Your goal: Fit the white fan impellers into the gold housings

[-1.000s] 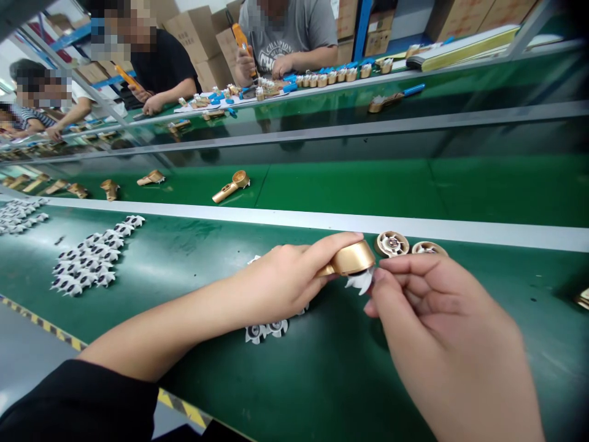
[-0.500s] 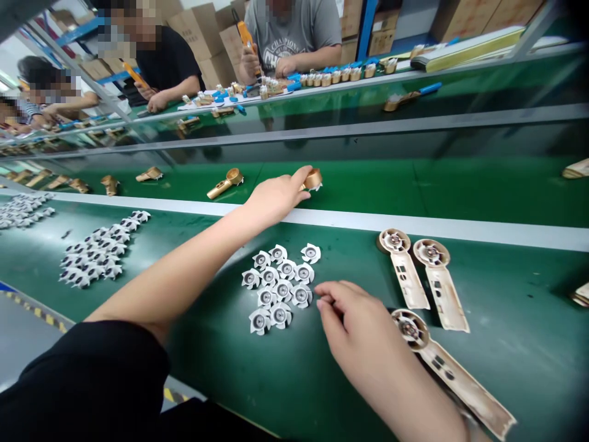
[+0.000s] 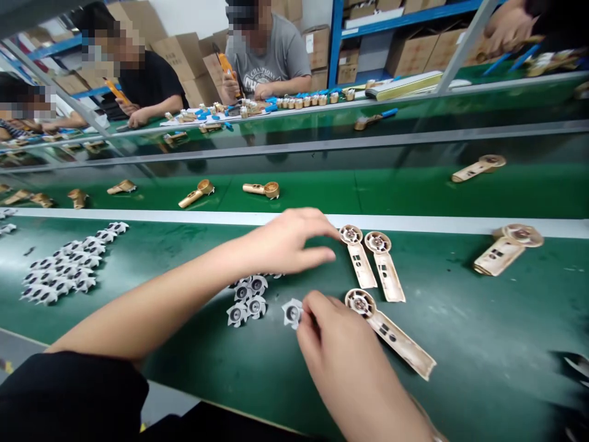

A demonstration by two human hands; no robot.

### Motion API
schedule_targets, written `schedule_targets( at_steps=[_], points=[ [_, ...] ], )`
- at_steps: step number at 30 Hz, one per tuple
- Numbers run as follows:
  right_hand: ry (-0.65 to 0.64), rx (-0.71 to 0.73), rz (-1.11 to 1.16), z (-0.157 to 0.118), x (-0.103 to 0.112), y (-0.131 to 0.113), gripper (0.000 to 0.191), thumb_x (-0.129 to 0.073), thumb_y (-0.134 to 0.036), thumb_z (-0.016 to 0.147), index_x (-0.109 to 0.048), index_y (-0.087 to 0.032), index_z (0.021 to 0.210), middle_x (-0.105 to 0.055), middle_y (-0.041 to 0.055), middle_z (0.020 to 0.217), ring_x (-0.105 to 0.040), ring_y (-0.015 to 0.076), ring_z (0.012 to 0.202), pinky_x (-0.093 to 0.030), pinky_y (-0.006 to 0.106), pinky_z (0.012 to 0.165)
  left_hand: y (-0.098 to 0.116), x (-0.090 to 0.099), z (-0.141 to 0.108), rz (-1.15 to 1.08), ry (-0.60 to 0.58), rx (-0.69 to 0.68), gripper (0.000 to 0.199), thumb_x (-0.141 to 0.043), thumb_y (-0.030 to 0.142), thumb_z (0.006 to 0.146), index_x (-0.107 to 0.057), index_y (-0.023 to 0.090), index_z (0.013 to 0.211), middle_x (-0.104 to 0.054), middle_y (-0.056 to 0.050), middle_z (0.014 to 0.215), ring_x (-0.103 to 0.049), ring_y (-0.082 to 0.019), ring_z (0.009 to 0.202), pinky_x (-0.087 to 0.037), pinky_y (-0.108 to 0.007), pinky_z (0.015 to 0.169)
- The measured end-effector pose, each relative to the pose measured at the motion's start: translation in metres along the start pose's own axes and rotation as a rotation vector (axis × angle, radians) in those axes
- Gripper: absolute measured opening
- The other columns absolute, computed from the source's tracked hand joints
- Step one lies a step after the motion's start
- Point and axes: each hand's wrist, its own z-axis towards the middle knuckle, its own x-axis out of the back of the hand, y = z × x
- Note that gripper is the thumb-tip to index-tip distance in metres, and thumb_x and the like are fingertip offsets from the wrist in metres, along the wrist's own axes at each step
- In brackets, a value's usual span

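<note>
My left hand (image 3: 299,239) is open over the green table, its fingertips close to the round end of a gold fan housing (image 3: 351,234). Nothing is in its grasp. My right hand (image 3: 334,331) pinches a grey fan blade (image 3: 292,313) between thumb and fingers. More grey blades (image 3: 256,306) lie to its left, partly hidden under my left forearm. A second housing (image 3: 378,242) lies beside the first, and a third housing (image 3: 400,337) lies slanted just right of my right hand.
Gold housings (image 3: 262,189) lie on the green belt (image 3: 322,193) beyond the white strip. Another blade cluster (image 3: 69,264) is at left, another housing (image 3: 506,248) at right. People work across the line; a co-worker's hand (image 3: 510,27) shows at upper right.
My left hand has let go of a gold housing, now on the belt, and moved back toward the housings on the table. My right hand has taken a grey blade. The view has shifted right.
</note>
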Motion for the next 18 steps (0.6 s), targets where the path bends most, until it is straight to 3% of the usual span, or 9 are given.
schedule_targets(
  at_steps=[4, 7, 10, 13, 16, 18],
  points=[
    [0.088, 0.011, 0.147, -0.046, 0.036, 0.045, 0.017, -0.053, -0.031, 0.095, -0.058, -0.025, 0.08, -0.062, -0.0047, 0.064, -0.056, 0.0114, 0.051, -0.039, 0.022, 0.048, 0.034, -0.038, 0.001, 0.036, -0.149, -0.185, 0.056, -0.081, 0.045, 0.077, -0.067, 0.019, 0.125, -0.064, -0.013, 0.125, -0.057, -0.031, 0.116, -0.046, -0.043, 0.096],
    [0.278, -0.164, 0.146, -0.063, 0.054, 0.08, 0.017, -0.058, -0.042, 0.092, -0.062, -0.026, 0.087, -0.067, -0.0042, 0.068, -0.061, 0.0122, 0.052, -0.043, 0.021, 0.045, 0.042, -0.057, 0.002, 0.115, -0.205, -0.192, 0.052, -0.082, 0.043, 0.077, -0.068, 0.019, 0.12, -0.062, -0.014, 0.128, -0.056, -0.032, 0.116, -0.045, -0.043, 0.089],
    [0.371, -0.302, 0.203, -0.065, 0.058, 0.093, 0.021, -0.057, -0.046, 0.09, -0.064, -0.026, 0.091, -0.07, -0.0023, 0.073, -0.068, 0.0149, 0.062, -0.045, 0.021, 0.046, 0.044, -0.057, 0.001, 0.075, -0.196, -0.135, 0.041, -0.081, 0.036, 0.078, -0.069, 0.017, 0.112, -0.063, -0.013, 0.123, -0.056, -0.031, 0.115, -0.045, -0.042, 0.095],
    [0.372, -0.332, 0.351, -0.062, 0.052, 0.088, 0.022, -0.055, -0.046, 0.091, -0.065, -0.026, 0.093, -0.071, -0.0015, 0.08, -0.069, 0.0147, 0.07, -0.048, 0.022, 0.056, 0.049, -0.046, -0.005, -0.059, -0.193, -0.069, 0.035, -0.079, 0.027, 0.076, -0.065, 0.015, 0.106, -0.067, -0.01, 0.109, -0.061, -0.026, 0.104, -0.046, -0.039, 0.095],
    [0.286, -0.313, 0.505, -0.059, 0.046, 0.083, 0.025, -0.052, -0.046, 0.094, -0.066, -0.025, 0.093, -0.071, -0.0002, 0.081, -0.069, 0.0151, 0.071, -0.05, 0.023, 0.061, 0.058, -0.039, -0.012, -0.351, -0.14, 0.097, 0.039, -0.08, 0.024, 0.072, -0.062, 0.017, 0.106, -0.069, -0.004, 0.098, -0.064, -0.019, 0.088, -0.05, -0.032, 0.083],
    [0.23, -0.275, 0.588, -0.058, 0.045, 0.082, 0.027, -0.052, -0.046, 0.093, -0.066, -0.023, 0.094, -0.07, 0.0001, 0.075, -0.067, 0.0154, 0.067, -0.05, 0.023, 0.057, 0.065, -0.041, -0.017, -0.645, -0.045, 0.241, 0.05, -0.086, 0.024, 0.069, -0.058, 0.019, 0.11, -0.069, -0.005, 0.103, -0.066, -0.017, 0.087, -0.052, -0.029, 0.08]
  ],
)
